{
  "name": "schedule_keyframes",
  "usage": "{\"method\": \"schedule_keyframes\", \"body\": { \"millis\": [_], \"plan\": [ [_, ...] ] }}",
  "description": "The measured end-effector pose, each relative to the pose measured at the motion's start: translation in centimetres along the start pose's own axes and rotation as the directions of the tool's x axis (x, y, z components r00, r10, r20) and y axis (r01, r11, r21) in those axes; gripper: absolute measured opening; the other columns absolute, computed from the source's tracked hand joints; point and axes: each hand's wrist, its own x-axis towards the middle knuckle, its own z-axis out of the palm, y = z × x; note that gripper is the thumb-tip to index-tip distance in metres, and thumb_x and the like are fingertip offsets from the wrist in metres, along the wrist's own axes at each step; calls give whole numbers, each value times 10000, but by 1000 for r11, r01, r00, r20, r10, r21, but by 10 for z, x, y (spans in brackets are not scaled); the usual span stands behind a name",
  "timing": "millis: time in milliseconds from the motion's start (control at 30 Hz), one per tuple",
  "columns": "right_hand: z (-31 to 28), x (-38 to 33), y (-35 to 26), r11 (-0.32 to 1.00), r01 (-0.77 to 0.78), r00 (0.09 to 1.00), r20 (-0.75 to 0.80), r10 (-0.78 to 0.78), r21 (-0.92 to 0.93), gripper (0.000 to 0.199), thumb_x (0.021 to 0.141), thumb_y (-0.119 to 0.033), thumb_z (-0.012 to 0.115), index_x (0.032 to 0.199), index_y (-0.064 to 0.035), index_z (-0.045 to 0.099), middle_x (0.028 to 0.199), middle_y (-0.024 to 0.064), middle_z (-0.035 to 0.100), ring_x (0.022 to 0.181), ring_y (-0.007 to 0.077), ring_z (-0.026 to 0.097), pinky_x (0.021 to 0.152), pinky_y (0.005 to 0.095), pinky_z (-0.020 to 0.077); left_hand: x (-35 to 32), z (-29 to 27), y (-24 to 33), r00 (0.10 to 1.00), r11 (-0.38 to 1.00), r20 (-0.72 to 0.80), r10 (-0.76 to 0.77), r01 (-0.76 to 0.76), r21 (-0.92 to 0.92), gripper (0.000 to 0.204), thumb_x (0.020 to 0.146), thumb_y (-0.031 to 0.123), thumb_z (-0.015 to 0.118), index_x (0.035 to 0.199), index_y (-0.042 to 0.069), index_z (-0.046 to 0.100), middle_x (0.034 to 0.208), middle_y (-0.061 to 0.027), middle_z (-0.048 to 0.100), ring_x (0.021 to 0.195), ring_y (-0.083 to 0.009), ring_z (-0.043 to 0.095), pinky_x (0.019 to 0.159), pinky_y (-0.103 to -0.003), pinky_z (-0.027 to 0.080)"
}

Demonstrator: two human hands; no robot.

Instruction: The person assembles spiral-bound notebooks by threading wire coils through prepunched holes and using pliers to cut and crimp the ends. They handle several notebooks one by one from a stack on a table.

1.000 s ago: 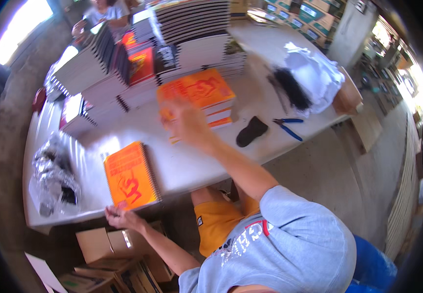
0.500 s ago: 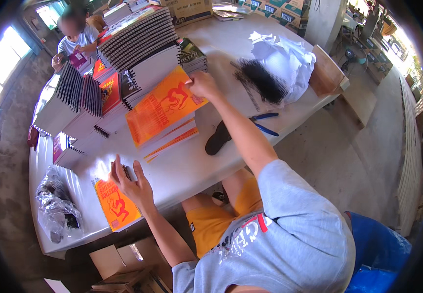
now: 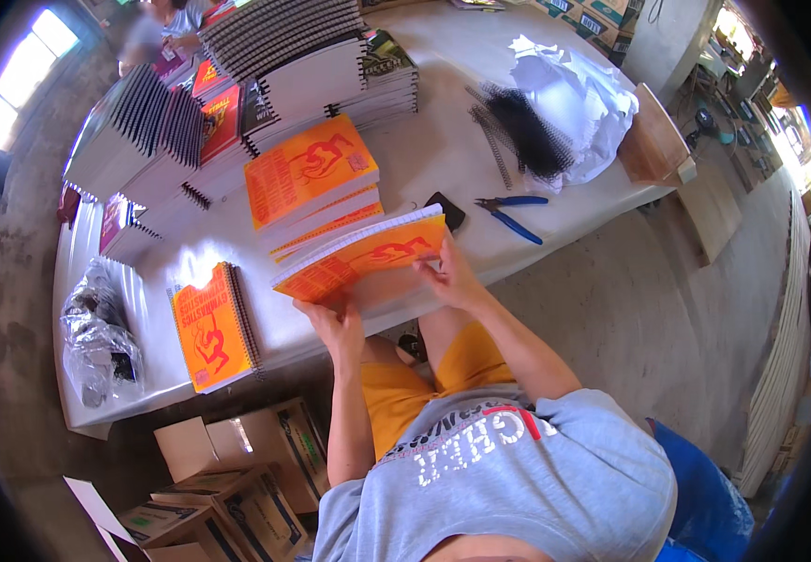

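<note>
Above the table's near edge I hold an orange book (image 3: 368,258) with a red gymnast figure on its cover, tilted with its page edge upward. My left hand (image 3: 335,323) grips its lower left corner, fingers partly hidden behind it. At its right end, my right hand (image 3: 452,276) closes on the edge. Just beyond lies a stack of similar orange books (image 3: 312,169), loose at the near side. To the left rests another orange book (image 3: 208,328) with a dark spiral coil along its right side.
Tall stacks of spiral-bound books (image 3: 283,47) stand at the back left. Blue-handled pliers (image 3: 518,211), a dark flat object (image 3: 446,214), black plastic coils (image 3: 522,140) and crumpled white paper (image 3: 583,112) lie right. A plastic bag (image 3: 101,337) sits far left; cardboard boxes (image 3: 237,496) below. Another person (image 3: 176,23) is behind the stacks.
My right hand has come from the stack toward me with an orange book. My left hand has left the coil-bound book and moved right to grip the held one. The view has shifted.
</note>
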Motion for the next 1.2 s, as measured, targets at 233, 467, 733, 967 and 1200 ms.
{"method": "schedule_keyframes", "body": {
  "millis": [233,467,733,967,1200],
  "plan": [
    [0,9,3,825,245,968,84,-236,-509,511,784,23,581,1232,0,337,1055,170,577,934,264,605,689,325,519,15,15,80,681,725,-367,634,-357,590,602,774,225,707,1217,-15,378,1173,-195,425,1105,-339,433,1034,-520,193],
    [-70,102,-59,902,-89,833,465,300,-423,415,782,-45,592,1182,-16,487,989,107,641,899,207,629,760,334,493,26,8,90,805,562,212,554,-550,618,101,777,135,628,871,171,635,770,4,527,905,-230,513,1055,-539,123],
    [-169,214,-5,69,-169,976,-157,148,-983,255,843,-146,440,1059,-20,490,1040,307,567,952,463,573,843,502,460,18,7,81,778,591,220,588,-599,541,183,754,113,625,919,192,638,806,-4,521,941,-216,511,1055,-543,103],
    [-152,231,-59,41,-131,924,-107,367,-991,510,790,-94,495,1288,-105,388,1186,288,519,1111,403,513,939,488,397,18,0,71,735,493,219,641,-614,617,185,759,153,615,934,213,633,839,2,515,1001,-184,503,1071,-524,38],
    [-59,94,-157,909,100,812,561,161,-406,271,862,-119,554,1128,-86,593,1009,50,628,857,124,562,778,255,442,7,7,66,706,480,142,694,-601,639,253,750,362,676,948,210,636,859,4,528,1197,-214,428,1080,-524,-73]
  ]
}}
